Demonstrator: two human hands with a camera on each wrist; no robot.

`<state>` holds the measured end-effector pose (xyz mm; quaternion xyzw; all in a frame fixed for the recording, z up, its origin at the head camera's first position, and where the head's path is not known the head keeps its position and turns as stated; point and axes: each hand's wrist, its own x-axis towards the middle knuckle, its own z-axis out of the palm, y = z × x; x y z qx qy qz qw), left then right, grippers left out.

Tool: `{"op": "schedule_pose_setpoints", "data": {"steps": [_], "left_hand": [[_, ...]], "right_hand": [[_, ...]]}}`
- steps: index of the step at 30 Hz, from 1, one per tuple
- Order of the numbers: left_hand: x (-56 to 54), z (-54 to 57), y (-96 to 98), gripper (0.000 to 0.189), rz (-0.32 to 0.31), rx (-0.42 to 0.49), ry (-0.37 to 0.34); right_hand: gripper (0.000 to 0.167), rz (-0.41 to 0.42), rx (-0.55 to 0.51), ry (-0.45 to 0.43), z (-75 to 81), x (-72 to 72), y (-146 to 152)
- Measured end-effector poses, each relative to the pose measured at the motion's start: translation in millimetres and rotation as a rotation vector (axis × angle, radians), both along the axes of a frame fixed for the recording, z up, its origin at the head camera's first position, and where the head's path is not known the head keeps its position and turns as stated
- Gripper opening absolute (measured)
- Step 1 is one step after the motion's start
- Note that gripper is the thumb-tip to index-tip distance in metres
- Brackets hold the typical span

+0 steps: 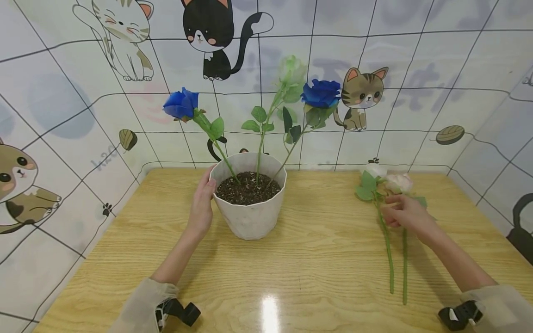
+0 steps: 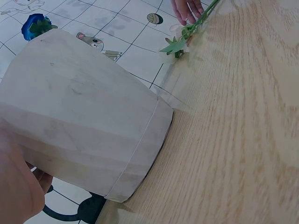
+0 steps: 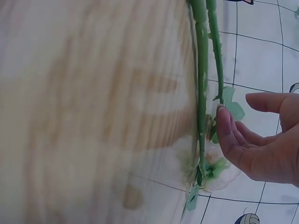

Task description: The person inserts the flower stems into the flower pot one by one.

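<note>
A white faceted flower pot with dark soil stands on the table. Two blue roses and a pale green rose rise from its soil. My left hand holds the pot's left side, thumb near the rim; in the left wrist view some fingers are hidden behind it. At the right lie two cut roses, one white and one pale pink, their stems toward me. Over these stems is my right hand, thumb apart from the bent fingers. A fingertip is close to one stem; contact is unclear.
The wooden table meets a cat-patterned wall covering at the back and sides. A dark curved object shows at the far right edge. Black camera mounts sit on both sleeves.
</note>
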<state>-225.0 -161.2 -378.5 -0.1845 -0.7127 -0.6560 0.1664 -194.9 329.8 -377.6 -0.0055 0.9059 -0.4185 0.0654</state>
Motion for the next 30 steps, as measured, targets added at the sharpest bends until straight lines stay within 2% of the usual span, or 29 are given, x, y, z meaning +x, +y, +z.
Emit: {"op": "schedule_pose_setpoints", "data": {"steps": [6, 12, 22, 30], "left_hand": [[-0.3, -0.3, -0.9, 0.048, -0.001, 0.003, 0.0], [-0.2, 0.4, -0.4, 0.048, -0.001, 0.001, 0.004], [0.2, 0.0, -1.3, 0.048, 0.013, -0.017, -0.004], [-0.5, 0.3, -1.2, 0.048, 0.003, -0.007, -0.001]], "right_hand": [[0.059, 0.01, -0.019, -0.085, -2.8, 0.8, 2.6], [0.062, 0.025, -0.003, -0.129, -5.2, -1.7, 7.0], [0.056, 0.043, 0.037, -0.124, -7.5, -6.5, 7.2], [0.053, 0.045, 0.027, -0.154, -4.2, -8.2, 8.2]]}}
